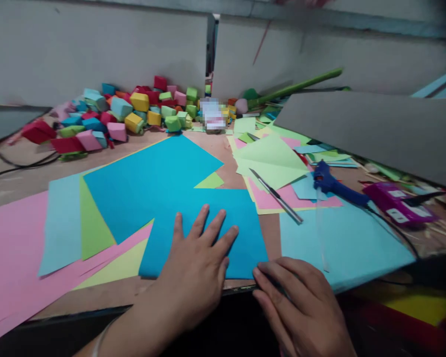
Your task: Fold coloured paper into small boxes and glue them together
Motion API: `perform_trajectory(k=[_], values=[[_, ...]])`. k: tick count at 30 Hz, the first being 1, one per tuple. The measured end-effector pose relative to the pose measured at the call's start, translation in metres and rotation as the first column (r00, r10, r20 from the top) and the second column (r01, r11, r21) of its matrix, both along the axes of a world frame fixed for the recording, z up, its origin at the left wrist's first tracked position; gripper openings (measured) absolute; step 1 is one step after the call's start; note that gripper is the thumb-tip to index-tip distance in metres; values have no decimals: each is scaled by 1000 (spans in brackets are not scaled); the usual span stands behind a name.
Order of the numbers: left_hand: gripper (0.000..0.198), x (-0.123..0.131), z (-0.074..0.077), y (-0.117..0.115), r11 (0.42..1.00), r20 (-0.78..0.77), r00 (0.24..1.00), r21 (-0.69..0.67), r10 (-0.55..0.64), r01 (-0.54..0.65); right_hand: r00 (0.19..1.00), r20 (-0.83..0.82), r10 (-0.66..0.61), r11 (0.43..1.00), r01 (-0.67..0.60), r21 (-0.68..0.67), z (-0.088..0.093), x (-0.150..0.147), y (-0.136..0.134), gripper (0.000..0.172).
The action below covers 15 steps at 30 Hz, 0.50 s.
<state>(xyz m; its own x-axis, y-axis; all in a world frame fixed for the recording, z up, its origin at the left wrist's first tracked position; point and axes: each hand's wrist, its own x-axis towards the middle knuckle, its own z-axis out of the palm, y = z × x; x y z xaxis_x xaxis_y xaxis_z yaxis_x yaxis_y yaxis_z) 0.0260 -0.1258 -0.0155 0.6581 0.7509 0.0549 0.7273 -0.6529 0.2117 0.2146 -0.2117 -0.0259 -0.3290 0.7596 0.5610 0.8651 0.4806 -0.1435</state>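
Observation:
My left hand [198, 263] lies flat with fingers spread on a sheet of blue paper [241, 213] near the table's front edge. At that sheet's lower right corner, my right hand [297, 297] is closed, with the fingertips and thumb pinching the paper's edge. Another blue sheet [144, 183] lies at an angle further back on the left. A craft knife [277, 196] with a metal handle rests on light green paper [271, 158], to the right of the blue sheets. Neither hand touches it.
Folded colourful paper pieces [134, 106] are heaped at the back left. A blue glue gun [338, 186] and a purple box [399, 203] with a cable lie at right, by light blue paper [357, 243]. Pink paper [15, 253] covers the left. A grey board [379, 129] juts in.

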Motion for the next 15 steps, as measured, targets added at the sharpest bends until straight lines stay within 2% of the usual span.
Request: perform_trajectory(k=[3,6,8,11,15], values=[[42,17,5,-5,999,55,998,49,21,-23,1000,23,18,1000,-18,-13,0,2,1,17],[50,28,-1,-10,998,80,997,57,-18,14,1000,19,21,999,-21,-24,-2,4,1,18],[49,27,-7,-13,999,65,998,32,1,-3,1000,23,12,1000,-12,-22,-5,6,0,20],[50,9,-11,-12,998,10,998,23,61,-62,998,63,15,1000,-14,-23,-8,8,-1,21],[55,-36,-12,-7,994,-107,989,45,105,-100,998,68,13,999,-10,-47,-6,10,-2,22]])
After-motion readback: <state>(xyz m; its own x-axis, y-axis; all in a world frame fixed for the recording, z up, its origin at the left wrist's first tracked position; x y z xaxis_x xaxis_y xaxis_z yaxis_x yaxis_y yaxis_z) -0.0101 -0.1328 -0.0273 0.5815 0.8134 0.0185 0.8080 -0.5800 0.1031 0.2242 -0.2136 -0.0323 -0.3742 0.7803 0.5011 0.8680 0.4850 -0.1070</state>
